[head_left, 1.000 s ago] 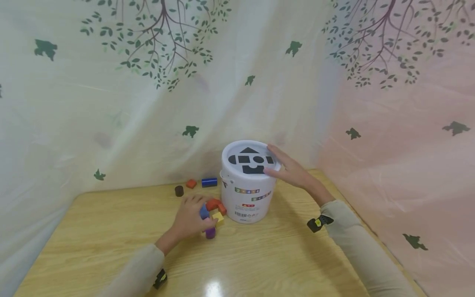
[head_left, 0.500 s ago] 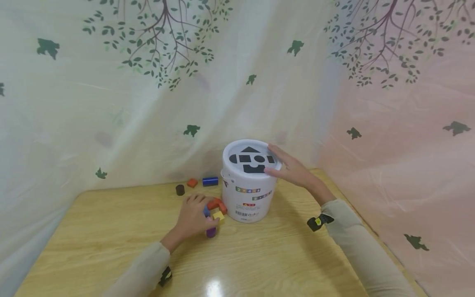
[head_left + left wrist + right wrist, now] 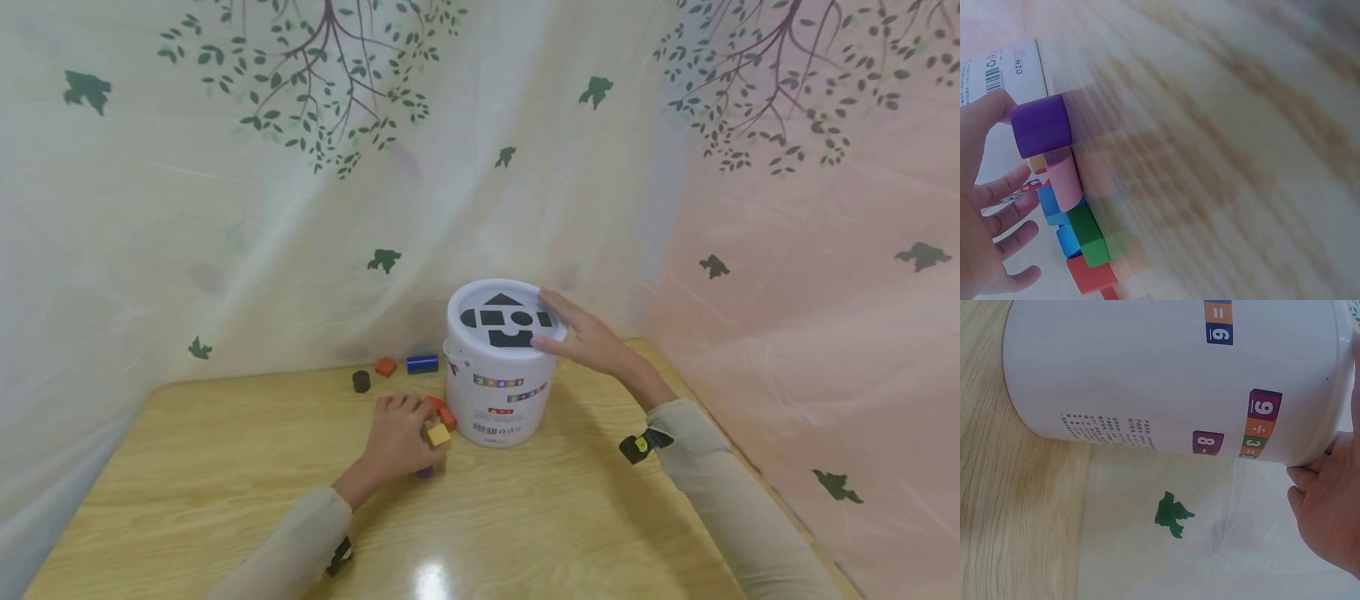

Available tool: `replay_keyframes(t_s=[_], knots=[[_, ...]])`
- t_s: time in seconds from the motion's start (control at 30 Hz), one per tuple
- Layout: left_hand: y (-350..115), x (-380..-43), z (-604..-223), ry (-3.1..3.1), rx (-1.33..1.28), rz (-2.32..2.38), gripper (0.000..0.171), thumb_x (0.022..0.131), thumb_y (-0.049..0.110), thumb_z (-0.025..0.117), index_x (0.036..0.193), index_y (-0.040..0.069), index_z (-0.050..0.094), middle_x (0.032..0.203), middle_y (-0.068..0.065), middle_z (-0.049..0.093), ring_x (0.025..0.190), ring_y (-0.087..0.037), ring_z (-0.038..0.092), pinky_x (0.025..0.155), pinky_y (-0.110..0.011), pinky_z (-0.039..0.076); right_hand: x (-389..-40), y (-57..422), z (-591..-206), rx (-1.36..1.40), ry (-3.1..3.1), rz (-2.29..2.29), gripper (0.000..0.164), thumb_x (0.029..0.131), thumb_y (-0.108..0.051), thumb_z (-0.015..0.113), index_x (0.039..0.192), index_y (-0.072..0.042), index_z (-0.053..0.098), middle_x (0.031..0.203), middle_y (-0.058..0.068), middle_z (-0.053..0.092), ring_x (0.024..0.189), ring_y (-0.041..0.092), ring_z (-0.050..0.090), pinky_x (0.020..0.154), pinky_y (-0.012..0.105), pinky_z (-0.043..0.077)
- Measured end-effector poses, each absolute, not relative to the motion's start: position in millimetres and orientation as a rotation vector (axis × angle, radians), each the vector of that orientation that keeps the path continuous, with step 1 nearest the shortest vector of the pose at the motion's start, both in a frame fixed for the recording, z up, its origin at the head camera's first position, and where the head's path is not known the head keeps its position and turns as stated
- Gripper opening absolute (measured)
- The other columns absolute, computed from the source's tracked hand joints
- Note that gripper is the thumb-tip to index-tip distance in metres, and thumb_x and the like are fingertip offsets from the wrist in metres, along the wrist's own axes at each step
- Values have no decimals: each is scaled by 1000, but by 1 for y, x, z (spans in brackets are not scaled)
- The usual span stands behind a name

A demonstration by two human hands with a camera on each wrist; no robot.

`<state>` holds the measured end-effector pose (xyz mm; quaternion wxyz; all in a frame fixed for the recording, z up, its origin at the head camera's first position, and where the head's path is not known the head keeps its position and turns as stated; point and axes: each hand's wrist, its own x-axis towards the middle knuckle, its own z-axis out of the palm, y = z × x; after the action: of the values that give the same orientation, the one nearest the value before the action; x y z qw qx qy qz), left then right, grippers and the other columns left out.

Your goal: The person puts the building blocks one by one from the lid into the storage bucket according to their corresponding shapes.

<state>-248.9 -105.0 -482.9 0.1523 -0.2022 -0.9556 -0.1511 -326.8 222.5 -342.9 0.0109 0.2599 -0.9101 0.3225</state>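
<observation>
One white bucket (image 3: 498,392) stands upright on the counter (image 3: 570,517), between the left hand (image 3: 399,435) and the right hand (image 3: 591,337). The right hand lies spread on the rim of the lid (image 3: 507,320) — thumb over the top, forefinger reaching along the far edge. Left of the bucket, the left hand is low over a cluster of blocks, its fingers parted and loosely bent. A yellow block (image 3: 438,434) shows between its thumb and forefinger; whether they pinch it, I cannot tell. A curved red block (image 3: 444,413) lies just beside the bucket's foot. In the left wrist view a purple cylinder (image 3: 1041,127) hides the thumb's tip, and a pink cylinder (image 3: 1064,181), a blue block (image 3: 1052,206) and a green block (image 3: 1089,235) lie near the fingers. Behind the left hand — toward the back edge — are a dark cylinder (image 3: 362,382), a small orange block (image 3: 386,367) and a blue cylinder (image 3: 422,364).
</observation>
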Motion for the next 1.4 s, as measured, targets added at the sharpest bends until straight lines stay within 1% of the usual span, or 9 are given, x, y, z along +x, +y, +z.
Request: replay_keyframes(t_s=[0.2, 0.4, 0.67, 0.9, 1.07, 1.17, 1.3, 1.4], knots=[[-104, -248, -485, -2732, -593, -404, 37, 74, 46, 82, 91, 17, 65, 101, -3, 61, 105, -27, 52, 103, -59, 42, -326, 221, -342, 825, -2832, 995, 92, 92, -49, 69, 163, -16, 21, 171, 9, 17, 157, 35, 18, 124, 62, 17], [-105, -248, -489, -2724, -593, -400, 37, 74, 46, 82, 89, 17, 64, 99, -2, 62, 102, -26, 51, 102, -57, 43, -328, 221, -344, 851, -2844, 972, 93, 92, -51, 68, 163, -16, 20, 171, 10, 16, 158, 36, 16, 124, 63, 15], [-105, -248, -494, -2710, -603, -415, 38, 74, 46, 83, 88, 16, 64, 98, -2, 61, 99, -26, 51, 101, -56, 44, -329, 223, -342, 878, -2867, 859, 96, 92, -52, 68, 163, -10, 18, 171, 14, 14, 158, 37, 14, 125, 62, 14], [-106, -248, -491, -2725, -608, -434, 38, 72, 45, 84, 87, 16, 64, 98, -1, 60, 101, -26, 51, 102, -57, 44, -326, 225, -337, 834, -2938, 838, 104, 89, -55, 70, 164, -14, 12, 172, 11, 7, 159, 35, 8, 125, 62, 11], [-107, -251, -489, -2761, -607, -473, 38, 71, 44, 85, 86, 16, 63, 95, 1, 58, 99, -23, 49, 103, -56, 44, -326, 226, -335, 826, -2945, 849, 103, 89, -56, 69, 164, -15, 12, 173, 10, 6, 159, 34, 8, 125, 61, 11], [-108, -252, -486, -2770, -617, -496, 38, 70, 43, 86, 85, 16, 64, 93, 1, 58, 97, -23, 49, 100, -54, 45, -326, 226, -334, 819, -2948, 851, 103, 90, -56, 69, 164, -15, 12, 173, 8, 5, 159, 33, 7, 125, 61, 11], [-109, -252, -481, -2757, -633, -528, 39, 68, 41, 87, 85, 14, 64, 93, -1, 59, 96, -23, 49, 96, -54, 47, -327, 226, -334, 816, -2945, 848, 103, 90, -56, 69, 164, -14, 12, 173, 9, 5, 159, 34, 8, 125, 61, 12], [-110, -253, -478, -2755, -628, -554, 39, 68, 39, 88, 86, 14, 64, 95, -1, 58, 97, -24, 50, 98, -56, 46, -327, 226, -334, 819, -2940, 841, 104, 89, -57, 69, 164, -12, 13, 172, 12, 7, 159, 35, 9, 125, 61, 12]])
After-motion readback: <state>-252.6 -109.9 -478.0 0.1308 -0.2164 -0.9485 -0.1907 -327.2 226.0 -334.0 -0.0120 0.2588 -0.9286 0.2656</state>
